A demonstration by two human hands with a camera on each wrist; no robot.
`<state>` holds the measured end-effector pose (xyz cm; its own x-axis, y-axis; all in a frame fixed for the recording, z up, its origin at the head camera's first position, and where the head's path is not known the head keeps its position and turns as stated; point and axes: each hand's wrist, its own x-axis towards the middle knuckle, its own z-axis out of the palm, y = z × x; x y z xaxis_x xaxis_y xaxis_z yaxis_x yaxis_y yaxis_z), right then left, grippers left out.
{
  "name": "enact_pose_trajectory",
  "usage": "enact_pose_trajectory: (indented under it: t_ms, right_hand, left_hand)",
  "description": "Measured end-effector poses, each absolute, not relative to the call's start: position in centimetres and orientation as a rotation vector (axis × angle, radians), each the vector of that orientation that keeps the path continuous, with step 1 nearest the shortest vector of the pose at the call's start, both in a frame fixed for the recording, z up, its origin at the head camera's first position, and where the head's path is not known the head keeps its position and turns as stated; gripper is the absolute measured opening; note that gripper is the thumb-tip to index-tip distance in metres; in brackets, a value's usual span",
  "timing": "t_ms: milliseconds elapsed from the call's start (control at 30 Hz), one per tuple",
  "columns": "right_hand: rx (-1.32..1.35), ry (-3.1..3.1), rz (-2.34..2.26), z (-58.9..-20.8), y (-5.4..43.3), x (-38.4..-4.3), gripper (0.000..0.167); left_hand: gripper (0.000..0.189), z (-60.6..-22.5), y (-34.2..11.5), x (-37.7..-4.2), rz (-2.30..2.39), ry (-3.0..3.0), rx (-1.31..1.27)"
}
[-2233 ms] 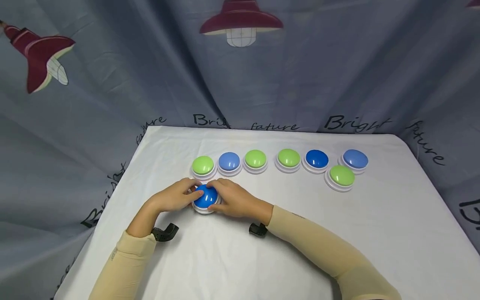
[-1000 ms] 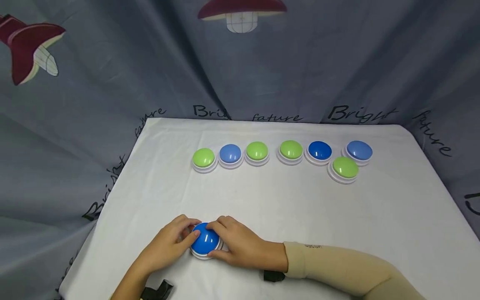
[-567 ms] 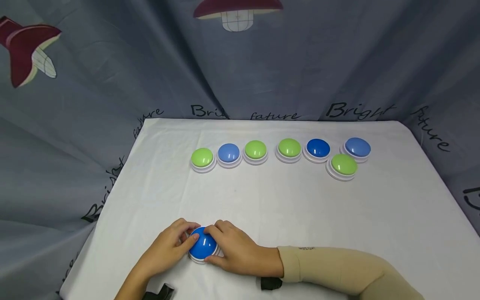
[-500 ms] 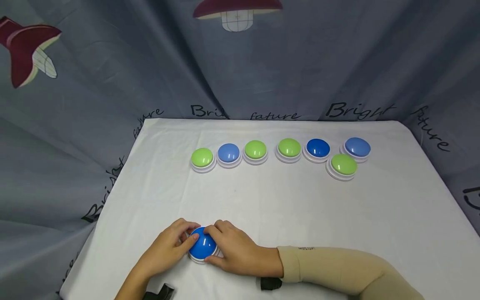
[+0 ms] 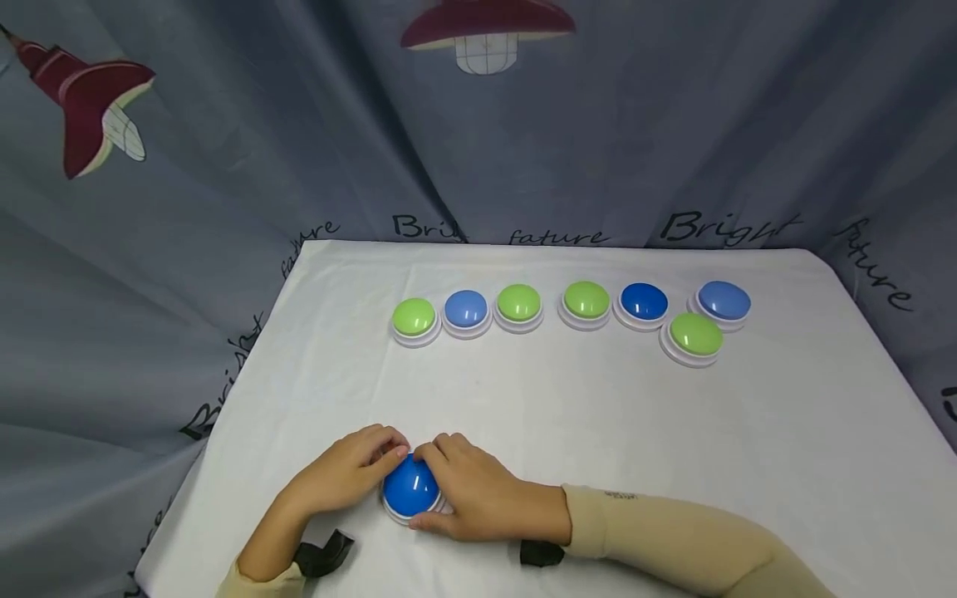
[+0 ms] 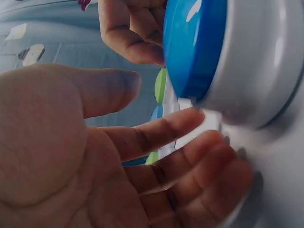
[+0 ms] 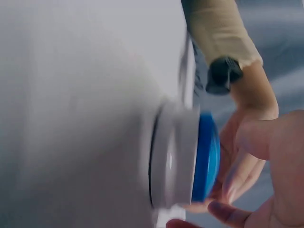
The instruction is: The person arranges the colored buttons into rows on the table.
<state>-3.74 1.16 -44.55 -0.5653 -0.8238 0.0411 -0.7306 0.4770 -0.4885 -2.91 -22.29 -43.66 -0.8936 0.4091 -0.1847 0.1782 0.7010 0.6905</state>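
A push button with a dark blue dome [image 5: 411, 485] and white base sits on the white-covered table near the front. To its left is my left hand [image 5: 351, 469]; its thumb [image 6: 107, 90] stands off the dome, and the other fingers [image 6: 194, 159] extend loosely beside the base in the left wrist view. My right hand [image 5: 478, 490] curves loosely around the right side, its fingertips right at the dome's edge. The right thumb [image 7: 256, 137] shows a gap from the dome in the right wrist view.
Farther back stands a row of similar buttons: a green button [image 5: 414, 317], a light blue button [image 5: 466, 309] and several more to the right. A green button [image 5: 695, 334] sits forward of the right end. Printed grey curtain [image 5: 299, 124] surrounds the table.
The blue button has come from just before the row toward the table's front, between both hands. Since half a second ago, the left thumb has lifted off the dome.
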Motion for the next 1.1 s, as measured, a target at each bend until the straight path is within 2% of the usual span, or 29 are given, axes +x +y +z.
enact_pose_trajectory:
  t_ms: [167,300,433,600,767,1100]
  right_hand:
    - [-1.232,2.52,-0.812,-44.1,0.9,-7.0,0.058]
    - [-1.174,2.703,-0.876,-43.9,0.4,-11.4,0.043]
    - [-1.092,2.859,-0.959,-43.7,0.1,-15.8,0.038]
    - [-1.085,2.902,-0.927,-44.1,-0.6,-19.2,0.042]
    - [-1.095,2.997,-0.739,-45.2,-1.8,-21.5,0.05]
    - [-1.099,2.935,-0.669,-46.6,-3.3,-23.4,0.055]
  left_hand:
    - [0.031,-43.5,-23.0,-5.9,1.097,2.529,0.439]
    - [0.032,-43.1,-23.5,-9.1,1.151,2.55,0.369]
    - [0.034,-42.6,-23.5,-12.3,1.1,2.69,0.299]
    - [0.04,-42.6,-23.3,-15.1,1.099,2.794,0.156]
    - [0.046,-43.6,-23.4,-17.4,1.181,2.813,0.138]
    - [0.05,-45.8,-23.9,-19.1,1.352,2.762,0.185]
